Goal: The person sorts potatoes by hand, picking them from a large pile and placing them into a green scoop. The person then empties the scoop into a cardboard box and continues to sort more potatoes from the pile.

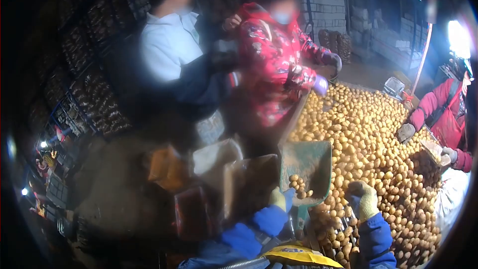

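Though loose, potatoes (356,139) around right hand (364,200).

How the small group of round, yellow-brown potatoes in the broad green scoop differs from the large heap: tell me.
The small group numbers only several potatoes; the large heap has a great many. The small group lies inside the green scoop; the large heap spreads outside it. Both are yellow-brown, roundish potatoes.

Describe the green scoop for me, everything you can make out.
The scoop is a broad green pan with raised, rounded sides, probably plastic, its inside smeared with brownish dirt. A small cluster of potatoes sits toward its near end, where a green stem, likely the handle, runs down. It lies at the left edge of the potato heap. The left hand is at its lower left corner, apparently touching it.
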A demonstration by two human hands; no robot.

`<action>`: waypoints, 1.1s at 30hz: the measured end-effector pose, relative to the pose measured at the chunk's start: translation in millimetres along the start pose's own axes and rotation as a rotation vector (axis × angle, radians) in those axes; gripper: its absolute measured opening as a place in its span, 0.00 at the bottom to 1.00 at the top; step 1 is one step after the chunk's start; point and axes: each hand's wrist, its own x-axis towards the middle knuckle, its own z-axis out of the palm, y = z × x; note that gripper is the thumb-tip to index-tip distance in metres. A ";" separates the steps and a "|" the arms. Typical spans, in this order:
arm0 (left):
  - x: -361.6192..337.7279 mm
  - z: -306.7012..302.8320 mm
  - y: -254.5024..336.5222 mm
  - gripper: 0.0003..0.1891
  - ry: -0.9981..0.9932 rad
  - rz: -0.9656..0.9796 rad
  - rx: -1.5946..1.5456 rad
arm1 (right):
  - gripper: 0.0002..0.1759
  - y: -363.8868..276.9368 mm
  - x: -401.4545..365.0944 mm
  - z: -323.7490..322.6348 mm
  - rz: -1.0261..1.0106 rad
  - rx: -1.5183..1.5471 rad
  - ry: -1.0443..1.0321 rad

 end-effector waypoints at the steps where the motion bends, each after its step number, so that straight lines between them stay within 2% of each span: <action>1: -1.1 -0.7 1.9 0.42 -0.005 -0.010 0.013 | 0.18 -28.1 4.2 5.1 -0.009 0.078 -0.018; 2: 0.1 -0.7 -0.7 0.43 -0.010 -0.020 0.026 | 0.21 -55.9 7.6 9.9 -0.040 0.085 -0.031; 3: -11.8 -6.4 22.7 0.43 -0.009 -0.038 0.073 | 0.24 -84.2 8.5 6.4 -0.055 0.156 -0.121; 4: -11.9 -5.8 22.6 0.43 -0.007 -0.038 0.095 | 0.26 -123.1 7.8 1.9 0.048 0.094 -0.152; 6: -0.9 -0.8 7.7 0.43 0.002 -0.021 0.112 | 0.26 -145.1 6.0 -4.7 0.020 -0.079 -0.151; 7: 6.9 3.9 -8.7 0.43 0.006 -0.006 0.107 | 0.23 -115.5 6.6 2.9 0.008 -0.155 -0.098; 8: 3.7 3.9 -4.9 0.43 -0.008 -0.016 0.062 | 0.21 -81.3 4.4 7.5 0.001 -0.235 -0.046; 9: -3.5 -1.3 9.8 0.42 -0.028 -0.036 0.020 | 0.21 -75.2 -4.2 2.1 -0.036 -0.340 0.001; 10: -11.2 -1.0 16.9 0.40 -0.037 -0.045 0.010 | 0.22 -55.0 -13.7 -2.3 -0.033 -0.331 0.034; 12: -23.9 -3.8 33.5 0.35 -0.006 -0.037 0.059 | 0.25 -32.0 -37.9 -25.0 -0.203 -0.560 0.055; 13: -31.0 -6.6 47.0 0.32 0.023 -0.026 0.100 | 0.29 -36.1 -47.5 -33.9 -0.118 -0.643 0.019; 14: -37.8 -11.1 60.2 0.30 0.037 -0.024 0.136 | 0.32 -43.8 -52.0 -45.9 0.213 -0.587 -0.109; 15: -60.8 -22.1 105.1 0.25 -0.015 0.009 0.136 | 0.34 -34.1 -69.6 -53.7 0.065 -0.760 -0.049; 16: -22.0 -9.1 30.8 0.22 0.002 0.090 -0.017 | 0.36 -21.1 -98.8 -61.6 -0.060 -0.937 -0.006; 17: -26.9 -12.0 42.3 0.20 -0.039 0.100 -0.081 | 0.38 -24.4 -115.5 -67.0 0.083 -0.876 0.016; 18: -27.9 -14.4 46.9 0.19 -0.144 0.028 -0.261 | 0.40 -30.5 -126.4 -69.4 0.236 -0.819 0.044; 20: -33.0 -19.7 55.3 0.19 -0.316 -0.171 -0.603 | 0.42 -30.6 -143.5 -65.9 0.404 -0.803 -0.027; 21: -22.1 -16.9 37.2 0.21 -0.294 -0.108 -0.595 | 0.43 -27.0 -142.9 -57.8 0.409 -0.875 -0.026; 22: -20.1 -19.6 45.6 0.23 -0.287 -0.240 -0.774 | 0.43 -22.1 -138.1 -47.8 0.397 -0.942 -0.029; 25: -26.8 -18.2 60.4 0.24 -0.274 -0.269 -0.702 | 0.49 -12.6 -104.1 -21.5 0.605 -0.932 -0.086; 26: -27.1 -19.0 61.9 0.24 -0.271 -0.259 -0.688 | 0.49 -7.6 -94.2 -18.3 0.619 -0.904 -0.073; 30: -24.5 -16.1 60.9 0.24 -0.287 -0.214 -0.671 | 0.50 -2.1 -80.6 7.6 0.429 -0.905 0.060; 31: -24.0 -12.7 60.8 0.24 -0.296 -0.208 -0.674 | 0.48 -8.2 -73.8 12.4 0.464 -0.888 -0.041; 32: -23.7 -9.0 62.4 0.24 -0.307 -0.208 -0.673 | 0.46 -14.5 -80.6 29.4 0.401 -0.776 0.000; 33: -23.6 -4.8 62.4 0.24 -0.315 -0.206 -0.670 | 0.44 -11.2 -82.5 44.0 0.286 -0.705 -0.064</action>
